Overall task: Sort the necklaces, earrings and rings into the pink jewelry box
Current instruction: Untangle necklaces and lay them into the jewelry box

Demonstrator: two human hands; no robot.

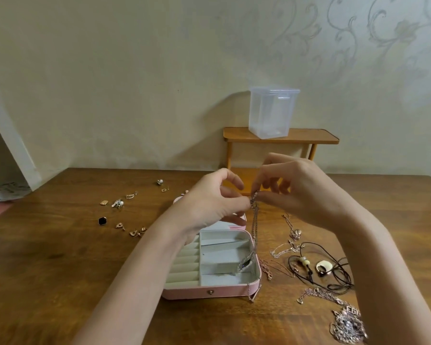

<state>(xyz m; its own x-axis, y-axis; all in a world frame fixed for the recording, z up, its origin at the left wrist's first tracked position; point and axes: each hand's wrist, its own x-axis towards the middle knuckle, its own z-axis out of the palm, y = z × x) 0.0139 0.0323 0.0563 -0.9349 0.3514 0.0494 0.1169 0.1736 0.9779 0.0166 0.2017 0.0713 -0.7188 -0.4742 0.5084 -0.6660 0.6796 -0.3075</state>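
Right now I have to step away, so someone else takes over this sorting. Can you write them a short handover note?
Left hand and right hand both pinch the top of a silver chain necklace, which hangs over the open pink jewelry box; its lower end is in a right-hand compartment and part drapes over the front edge.
Done: nothing else visibly sorted; ring rolls look empty.
Left: earrings scattered left of the box, more necklaces tangled on the right. No rings clearly seen.

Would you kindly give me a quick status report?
Left hand and right hand pinch silver chain above pink jewelry box. Chain's tail drapes over box wall.
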